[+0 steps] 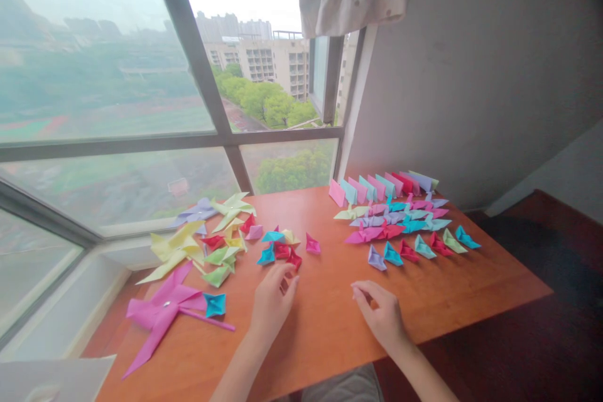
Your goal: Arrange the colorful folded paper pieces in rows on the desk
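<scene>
My left hand (274,298) is just in front of a cluster of small folded paper boats. Its fingers are bent, thumb and forefinger apart, with the fingertips close to a red paper boat (294,259); contact is unclear. A blue boat (267,255) lies beside it, and a pink boat (313,244) stands alone to the right. Over the bare right part of the table, my right hand (380,314) has curled fingers, thumb and forefinger tips together, nothing visible in them. Nearest to it is a lilac boat (377,258), leftmost in a row of boats.
Behind that row are folded paper cranes (372,233) and upright folded cards (377,187). Paper pinwheels, including a magenta one (164,308), and a lone blue boat (215,305) lie at left. The wooden table (325,326) adjoins a window (226,138) and a wall (461,75).
</scene>
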### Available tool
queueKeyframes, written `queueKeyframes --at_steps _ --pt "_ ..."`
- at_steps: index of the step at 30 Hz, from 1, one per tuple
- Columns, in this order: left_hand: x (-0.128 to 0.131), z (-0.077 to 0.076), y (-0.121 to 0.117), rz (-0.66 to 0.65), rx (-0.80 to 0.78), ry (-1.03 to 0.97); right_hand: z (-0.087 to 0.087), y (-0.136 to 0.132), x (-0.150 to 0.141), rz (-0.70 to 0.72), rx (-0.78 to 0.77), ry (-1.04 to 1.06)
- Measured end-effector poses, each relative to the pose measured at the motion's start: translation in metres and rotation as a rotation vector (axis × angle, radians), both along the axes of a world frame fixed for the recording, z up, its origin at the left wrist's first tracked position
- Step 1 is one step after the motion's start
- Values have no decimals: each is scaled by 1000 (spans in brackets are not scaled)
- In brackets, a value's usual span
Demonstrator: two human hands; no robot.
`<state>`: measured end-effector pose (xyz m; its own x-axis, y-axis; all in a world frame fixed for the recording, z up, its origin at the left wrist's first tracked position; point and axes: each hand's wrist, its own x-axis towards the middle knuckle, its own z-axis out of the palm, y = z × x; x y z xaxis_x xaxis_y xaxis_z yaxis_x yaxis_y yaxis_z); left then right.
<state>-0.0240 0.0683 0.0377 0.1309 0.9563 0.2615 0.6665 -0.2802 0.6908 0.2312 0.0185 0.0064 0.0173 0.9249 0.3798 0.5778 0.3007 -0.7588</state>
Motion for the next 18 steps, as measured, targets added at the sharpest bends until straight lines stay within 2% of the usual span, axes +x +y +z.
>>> queueKeyframes --at_steps 3,7,12,18 --pt "3 3 8 5 72 170 0 -1 -8 75 -42 -25" --pt "3 1 12 -27 118 309 0 2 -7 41 -88 -6" --pt "-4 -2 7 -90 140 220 0 4 -7 25 -95 -23" --pt "-7 0 -19 -214 132 143 0 3 -11 31 -90 -4"
